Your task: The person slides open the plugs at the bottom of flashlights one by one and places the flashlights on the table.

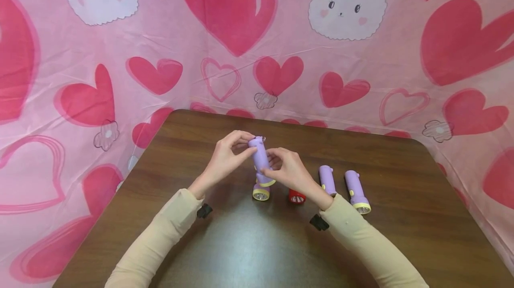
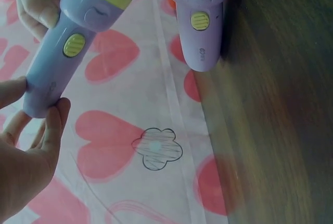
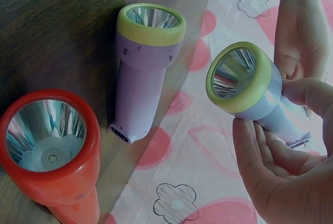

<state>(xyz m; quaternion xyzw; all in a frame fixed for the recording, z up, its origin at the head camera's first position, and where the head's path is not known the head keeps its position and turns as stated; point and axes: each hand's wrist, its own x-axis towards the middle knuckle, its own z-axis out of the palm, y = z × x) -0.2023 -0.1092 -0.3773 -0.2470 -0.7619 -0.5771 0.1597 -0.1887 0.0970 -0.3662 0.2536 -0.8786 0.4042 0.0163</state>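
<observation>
A purple flashlight (image 1: 260, 158) with a pale yellow rim is held tilted above the table by both hands. My left hand (image 1: 226, 158) pinches its narrow tail end, thumb on one side and fingers on the other. The right hand (image 1: 292, 168) grips it near the wide lamp end, and the right wrist view shows the lens of this flashlight (image 3: 244, 78) facing the camera. Just below, partly hidden in the head view, a second purple flashlight (image 2: 200, 39) lies on the table. Beside it lies a red flashlight (image 3: 54, 146), mostly covered by the right hand in the head view.
Two more purple flashlights, one near the right forearm (image 1: 327, 178) and one farther right (image 1: 356, 186), lie on the brown wooden table (image 1: 249, 248). A pink cloth with hearts (image 1: 225, 78) hangs behind the table. Dark bands sit at both wrists.
</observation>
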